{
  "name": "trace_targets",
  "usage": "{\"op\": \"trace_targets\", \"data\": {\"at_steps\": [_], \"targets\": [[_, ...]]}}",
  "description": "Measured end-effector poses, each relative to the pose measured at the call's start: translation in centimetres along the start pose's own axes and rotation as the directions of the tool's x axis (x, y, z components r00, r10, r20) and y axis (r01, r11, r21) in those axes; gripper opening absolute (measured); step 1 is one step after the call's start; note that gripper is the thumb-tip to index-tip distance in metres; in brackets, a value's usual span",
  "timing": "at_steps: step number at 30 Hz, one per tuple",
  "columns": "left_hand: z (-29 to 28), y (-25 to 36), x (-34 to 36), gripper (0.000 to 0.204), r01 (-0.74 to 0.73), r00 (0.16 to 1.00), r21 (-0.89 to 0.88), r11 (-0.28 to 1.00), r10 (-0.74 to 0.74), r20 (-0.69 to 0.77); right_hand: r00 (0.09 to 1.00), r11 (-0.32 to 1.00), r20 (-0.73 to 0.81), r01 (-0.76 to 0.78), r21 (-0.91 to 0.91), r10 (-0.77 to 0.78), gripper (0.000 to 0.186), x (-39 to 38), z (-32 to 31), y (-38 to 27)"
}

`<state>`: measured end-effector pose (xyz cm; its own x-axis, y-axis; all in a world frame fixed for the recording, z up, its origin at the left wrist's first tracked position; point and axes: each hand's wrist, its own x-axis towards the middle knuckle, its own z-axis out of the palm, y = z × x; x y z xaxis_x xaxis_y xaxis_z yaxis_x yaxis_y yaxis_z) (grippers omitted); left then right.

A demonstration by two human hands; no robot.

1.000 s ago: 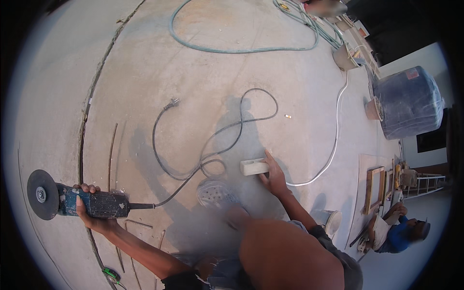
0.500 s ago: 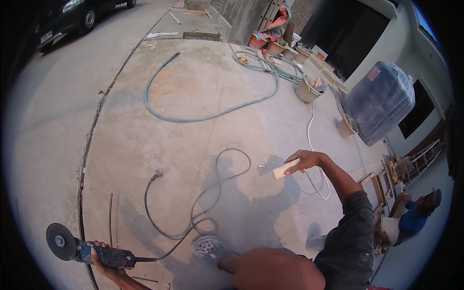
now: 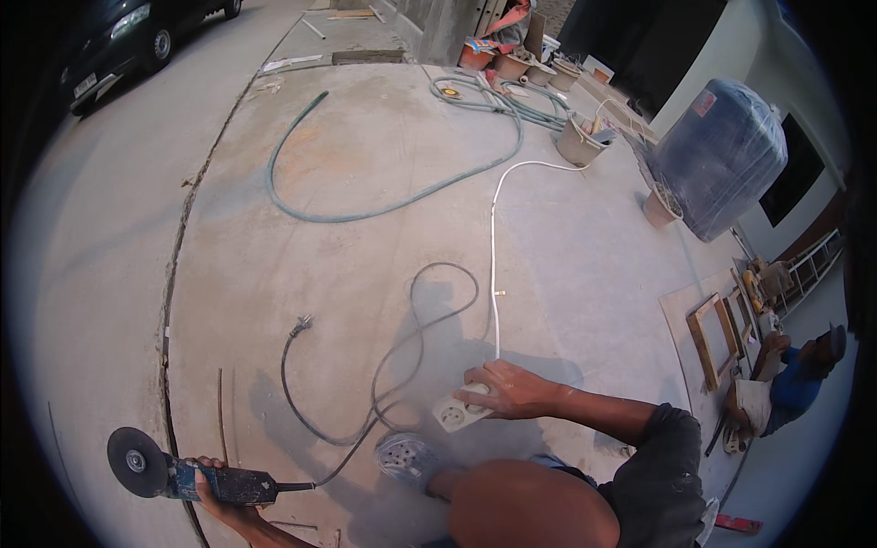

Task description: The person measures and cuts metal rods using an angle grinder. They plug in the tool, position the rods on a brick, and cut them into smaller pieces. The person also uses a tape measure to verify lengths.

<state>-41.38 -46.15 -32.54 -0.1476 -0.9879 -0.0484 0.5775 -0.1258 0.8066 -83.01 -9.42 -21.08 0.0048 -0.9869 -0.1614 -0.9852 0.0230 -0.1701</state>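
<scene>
At the lower left, my left hand (image 3: 206, 489) is wrapped round the body of an angle grinder (image 3: 245, 487). Its dark cutting disc (image 3: 137, 462) points left, over the crack in the concrete. A dark power cord (image 3: 290, 399) runs from the tool's rear and loops across the floor to a loose plug (image 3: 303, 323). Right of centre, my right hand (image 3: 508, 387) grips a white multi-socket power strip (image 3: 451, 415) from above, with socket faces showing. A white cable (image 3: 494, 237) leads away from the strip toward a bucket farther off.
A green hose (image 3: 365, 216) curves over the concrete ahead. Beyond it stand a bucket of tools (image 3: 579, 144) and a large plastic-wrapped tank (image 3: 720, 160). At right, a person in blue (image 3: 793, 391) sits near wooden frames (image 3: 713, 342). A dark vehicle (image 3: 110, 46) is at upper left.
My right hand has brought the power strip nearer and to the left, turning its socket face into view. The white cable has straightened out. My left hand still holds the grinder.
</scene>
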Motion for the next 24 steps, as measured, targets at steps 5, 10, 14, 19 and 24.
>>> {"op": "trace_targets", "data": {"at_steps": [5,10,14,19,24], "targets": [[-1.4,2.1,0.4,0.043,-0.026,0.999,-0.007,1.0,0.026,0.025,0.995,0.986,0.064,-0.088,0.14,0.079,0.071,-3.2,7.4,0.7],[-2.1,0.1,0.4,0.046,0.036,0.999,-0.09,0.995,-0.036,0.011,0.96,0.945,0.028,-0.279,0.168,0.279,0.074,-7.4,11.5,7.1],[-1.7,0.2,0.2,0.047,0.022,1.0,-0.055,0.998,-0.021,0.018,0.915,0.914,-0.133,-0.349,0.206,0.38,0.087,-4.6,13.9,8.9],[-1.3,-0.1,-0.4,0.047,0.041,0.999,-0.037,0.998,-0.04,0.017,0.909,0.893,-0.054,-0.391,0.223,0.412,0.103,-2.3,12.6,9.0],[0.0,0.2,-1.2,0.041,0.062,0.996,-0.026,0.998,-0.06,0.069,0.915,0.892,0.115,-0.403,0.205,0.387,0.099,0.5,6.4,6.3]]}}
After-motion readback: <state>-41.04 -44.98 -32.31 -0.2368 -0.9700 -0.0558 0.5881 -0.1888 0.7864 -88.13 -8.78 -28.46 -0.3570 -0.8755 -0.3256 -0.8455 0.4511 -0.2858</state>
